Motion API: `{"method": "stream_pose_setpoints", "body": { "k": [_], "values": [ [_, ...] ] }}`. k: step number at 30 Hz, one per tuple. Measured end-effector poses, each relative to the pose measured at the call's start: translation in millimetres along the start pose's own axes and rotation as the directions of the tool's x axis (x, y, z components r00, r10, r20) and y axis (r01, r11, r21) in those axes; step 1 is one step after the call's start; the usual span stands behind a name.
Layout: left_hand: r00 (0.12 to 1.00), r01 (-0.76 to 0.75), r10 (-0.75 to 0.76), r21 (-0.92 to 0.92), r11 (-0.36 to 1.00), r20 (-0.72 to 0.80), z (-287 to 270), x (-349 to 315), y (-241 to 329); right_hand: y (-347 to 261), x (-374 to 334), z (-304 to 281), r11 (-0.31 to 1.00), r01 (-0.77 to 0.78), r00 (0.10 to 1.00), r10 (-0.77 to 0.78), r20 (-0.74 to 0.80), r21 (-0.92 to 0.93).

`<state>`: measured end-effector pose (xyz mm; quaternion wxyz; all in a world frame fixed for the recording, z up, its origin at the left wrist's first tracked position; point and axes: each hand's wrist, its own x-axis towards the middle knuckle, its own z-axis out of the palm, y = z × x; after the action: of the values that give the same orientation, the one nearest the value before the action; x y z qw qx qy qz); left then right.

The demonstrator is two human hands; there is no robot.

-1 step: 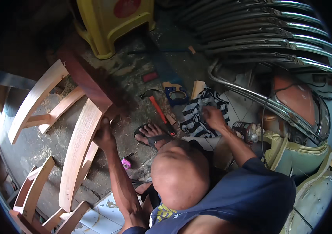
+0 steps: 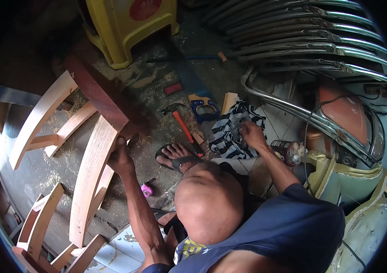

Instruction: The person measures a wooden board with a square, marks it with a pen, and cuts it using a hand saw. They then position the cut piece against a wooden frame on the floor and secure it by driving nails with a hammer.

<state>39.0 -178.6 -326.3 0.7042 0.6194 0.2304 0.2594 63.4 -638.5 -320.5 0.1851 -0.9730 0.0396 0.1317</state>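
My left hand (image 2: 121,157) is wrapped around the upper end of a pale curved wooden leg (image 2: 94,175), with the thumb on its edge. That leg meets a dark reddish-brown wooden block (image 2: 100,98), from which a second curved leg (image 2: 43,118) also extends. On the right, my right hand (image 2: 252,135) reaches down to a clear plastic bag (image 2: 237,123) lying on a black-and-white striped cloth (image 2: 230,141). Its fingers are bent together at the bag; whether they pinch anything is hidden. A claw hammer (image 2: 183,125) with an orange-red handle lies between my hands.
A handsaw (image 2: 204,108) with a blue handle lies beyond my foot, beside a small red block (image 2: 173,88). A pink tape measure (image 2: 146,190) sits near my left forearm. Metal chair frames (image 2: 302,45) stack at right; a yellow stool (image 2: 132,32) stands at the back.
My right hand has shifted slightly over the plastic bag and the striped cloth. My left hand stays on the curved wooden leg.
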Motion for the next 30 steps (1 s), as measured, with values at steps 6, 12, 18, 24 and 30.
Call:
{"method": "stream_pose_setpoints", "body": {
  "k": [6, 12, 18, 24, 30],
  "values": [
    [1.0, -0.009, 0.01, 0.082, 0.997, -0.01, 3.1, 1.5, 8.4, 50.2, 2.3, 0.4, 0.98, -0.198, 0.978, 0.196, 0.076, 0.021],
    [0.999, -0.019, 0.02, 0.032, 0.999, -0.032, -2.8, 1.1, -0.9, 33.3, 4.0, 47.0, 0.978, -0.159, 0.987, 0.162, 0.011, -0.136],
    [0.991, -0.126, 0.122, -0.08, 0.989, -0.05, 13.9, 3.1, 8.1, 50.1, 7.0, 61.9, 0.979, -0.158, 0.986, 0.148, -0.081, -0.132],
    [0.997, -0.065, 0.061, -0.084, 0.994, -0.05, 11.9, -1.9, 14.2, 45.0, 11.2, 47.2, 0.97, -0.181, 0.98, 0.191, 0.052, -0.163],
    [0.996, -0.067, 0.061, -0.095, 0.993, -0.063, 13.0, 0.3, 6.8, 44.9, 16.2, 25.2, 0.942, -0.194, 0.951, 0.249, 0.185, -0.274]
  ]
}}
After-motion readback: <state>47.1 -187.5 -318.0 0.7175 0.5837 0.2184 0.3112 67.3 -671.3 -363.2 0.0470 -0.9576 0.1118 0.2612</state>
